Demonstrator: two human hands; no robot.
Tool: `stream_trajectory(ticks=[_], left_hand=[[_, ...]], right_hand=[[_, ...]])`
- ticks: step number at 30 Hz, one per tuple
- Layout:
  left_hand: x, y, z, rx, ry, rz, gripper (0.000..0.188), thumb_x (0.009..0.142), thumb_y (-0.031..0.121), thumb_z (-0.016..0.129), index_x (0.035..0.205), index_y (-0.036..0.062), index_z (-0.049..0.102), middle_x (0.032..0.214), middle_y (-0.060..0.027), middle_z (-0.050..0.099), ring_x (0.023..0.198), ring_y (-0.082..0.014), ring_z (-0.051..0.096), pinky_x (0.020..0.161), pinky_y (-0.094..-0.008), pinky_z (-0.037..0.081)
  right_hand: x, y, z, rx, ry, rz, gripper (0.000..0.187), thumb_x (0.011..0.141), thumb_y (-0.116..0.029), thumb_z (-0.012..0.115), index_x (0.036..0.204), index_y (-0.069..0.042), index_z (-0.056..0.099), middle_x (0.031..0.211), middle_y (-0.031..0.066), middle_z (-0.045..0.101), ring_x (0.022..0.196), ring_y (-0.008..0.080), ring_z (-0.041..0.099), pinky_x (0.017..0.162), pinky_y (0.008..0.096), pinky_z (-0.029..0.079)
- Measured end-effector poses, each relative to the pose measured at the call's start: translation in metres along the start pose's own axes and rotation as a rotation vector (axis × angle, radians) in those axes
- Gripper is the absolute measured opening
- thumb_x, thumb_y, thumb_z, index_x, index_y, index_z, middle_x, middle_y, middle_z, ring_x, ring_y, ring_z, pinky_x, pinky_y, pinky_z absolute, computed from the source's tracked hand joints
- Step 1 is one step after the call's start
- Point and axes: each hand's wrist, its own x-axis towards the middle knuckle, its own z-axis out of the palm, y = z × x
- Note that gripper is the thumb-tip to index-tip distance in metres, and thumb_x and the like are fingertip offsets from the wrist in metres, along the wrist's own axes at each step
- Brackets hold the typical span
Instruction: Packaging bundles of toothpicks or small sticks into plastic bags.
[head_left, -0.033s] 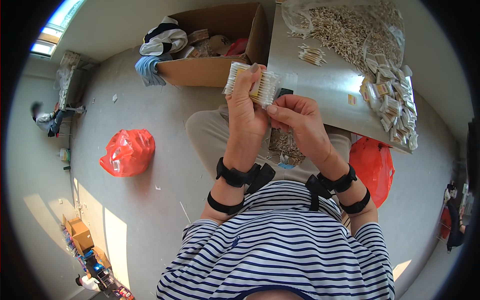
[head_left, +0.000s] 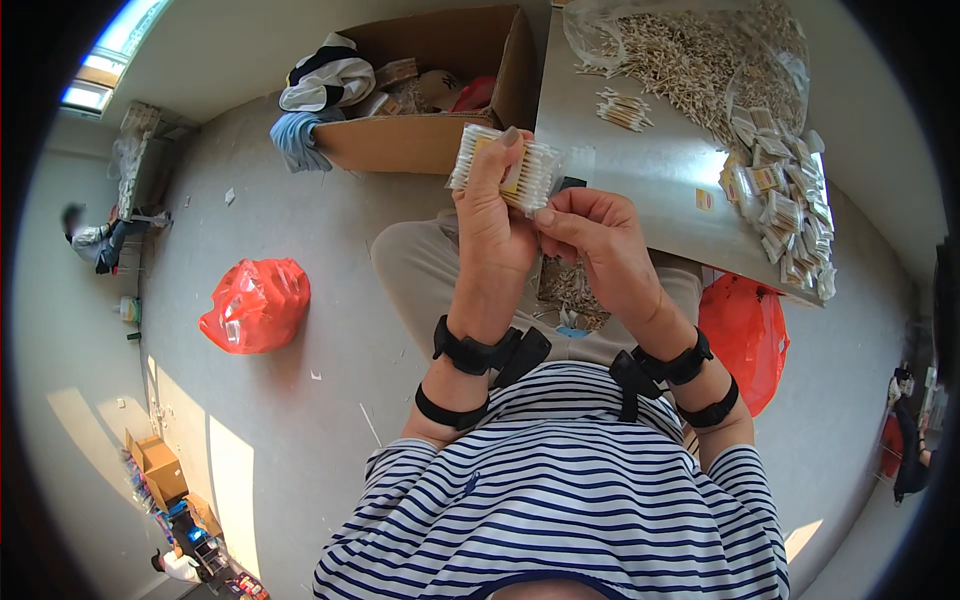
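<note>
While left hand (head_left: 492,225) grips swabs (head_left: 539,172), yellow label (head_left: 513,177) shows.

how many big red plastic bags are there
2: one red bag on the floor at left, another red bag at right, partly hidden by the metal table. Others may be hidden.

Two hands: one left hand (head_left: 495,235), one right hand (head_left: 600,238), with one pack of swabs (head_left: 538,172) held — and four black bands (head_left: 470,352), two to a side. One worktop (head_left: 645,175) carries one big heap of loose swabs (head_left: 680,75) (far too many to number), one small bundle (head_left: 623,110), one uncountable pile of filled packs (head_left: 795,220) and one yellow label (head_left: 704,199). Two red bags (head_left: 258,305), one large cardboard box (head_left: 425,143) — and three other people (head_left: 92,243).
</note>
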Motion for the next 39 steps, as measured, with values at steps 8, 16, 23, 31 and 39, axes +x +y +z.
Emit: stream_trajectory(ticks=[8, 16, 23, 31, 39], left_hand=[[-0.004, 0.001, 0.002, 0.015, -0.030, 0.027, 0.029, 0.090, 0.019, 0.076, 0.110, 0.0020, 0.064, 0.099, -0.0062, 0.067, 0.086, -0.0171, 0.067, 0.069, -0.0338, 0.059], [-0.005, 0.003, 0.005, -0.100, 0.003, 0.003, 0.014, 0.086, 0.010, 0.077, 0.095, 0.0038, 0.069, 0.096, -0.0038, 0.070, 0.087, -0.0117, 0.065, 0.082, -0.0292, 0.054], [0.001, 0.004, 0.001, -0.095, 0.074, 0.058, 0.026, 0.088, 0.016, 0.077, 0.107, 0.0027, 0.065, 0.099, -0.0041, 0.067, 0.089, -0.0160, 0.065, 0.080, -0.0337, 0.056], [-0.002, -0.003, 0.003, -0.099, -0.030, 0.052, 0.027, 0.093, 0.021, 0.073, 0.110, 0.0030, 0.062, 0.098, -0.0052, 0.064, 0.088, -0.0168, 0.065, 0.078, -0.0333, 0.057], [-0.008, -0.008, 0.011, -0.116, -0.031, 0.015, 0.028, 0.094, 0.024, 0.074, 0.110, 0.0043, 0.064, 0.097, -0.0046, 0.066, 0.087, -0.0147, 0.066, 0.079, -0.0318, 0.058]], right_hand=[[0.007, 0.009, 0.001, 0.252, 0.020, 0.051, 0.009, 0.087, -0.007, 0.072, 0.080, -0.001, 0.068, 0.069, 0.0019, 0.062, 0.061, 0.0090, 0.055, 0.057, 0.0224, 0.039], [0.010, -0.005, -0.013, 0.194, -0.042, 0.091, 0.012, 0.086, -0.007, 0.068, 0.076, -0.001, 0.067, 0.067, 0.0023, 0.060, 0.060, 0.0100, 0.054, 0.054, 0.0221, 0.036], [0.003, -0.001, 0.001, -0.191, 0.221, -0.204, 0.031, 0.092, -0.027, 0.075, 0.097, 0.002, 0.065, 0.080, 0.0002, 0.062, 0.074, 0.0073, 0.055, 0.062, 0.0219, 0.043], [0.023, 0.017, 0.035, -0.226, 0.366, -0.467, 0.038, 0.094, -0.031, 0.076, 0.105, 0.000, 0.057, 0.079, 0.0008, 0.058, 0.072, 0.0079, 0.052, 0.064, 0.0255, 0.046], [0.044, 0.025, 0.036, -0.456, 0.582, -0.760, 0.023, 0.103, -0.021, 0.064, 0.095, -0.001, 0.054, 0.073, 0.0116, 0.059, 0.063, 0.0191, 0.055, 0.059, 0.0335, 0.047]])
